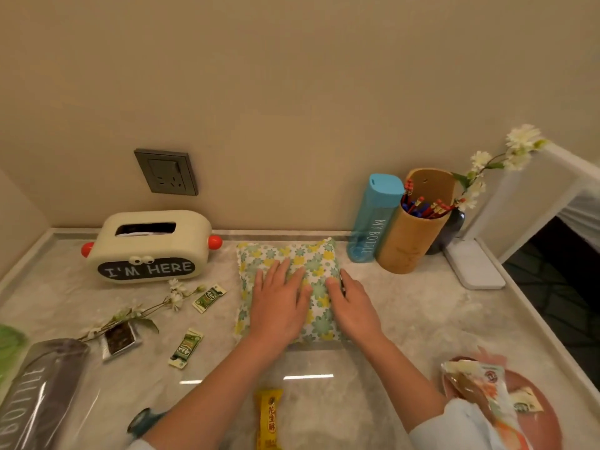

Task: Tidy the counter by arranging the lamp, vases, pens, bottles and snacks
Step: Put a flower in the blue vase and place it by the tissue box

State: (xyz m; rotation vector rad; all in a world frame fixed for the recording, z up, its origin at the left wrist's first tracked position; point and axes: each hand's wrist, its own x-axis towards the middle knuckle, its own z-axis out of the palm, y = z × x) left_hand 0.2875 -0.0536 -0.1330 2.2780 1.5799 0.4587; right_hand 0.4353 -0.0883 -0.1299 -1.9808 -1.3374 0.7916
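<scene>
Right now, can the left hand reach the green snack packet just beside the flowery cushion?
Probably yes. The left hand rests flat on the cushion, and the green packet lies just to its left on bare counter, with nothing between them.

Bottles counted: 2, blue bottle [373,219] and grey bottle [35,394]. Small green sachets: 3, far sachet [208,298], near sachet [186,347], plate sachet [526,401]. Other snacks: 3, dark packet [118,339], yellow bar [268,417], large bag [477,384]. Flower sprigs: 2, vase sprig [490,160], loose sprig [139,308]. One each was logged: vase [453,228], lamp [474,267], pen holder [412,238], tissue box [146,245], floral cushion [292,254], plate [548,427]. Pens [422,206] were too bunched to count.
</scene>
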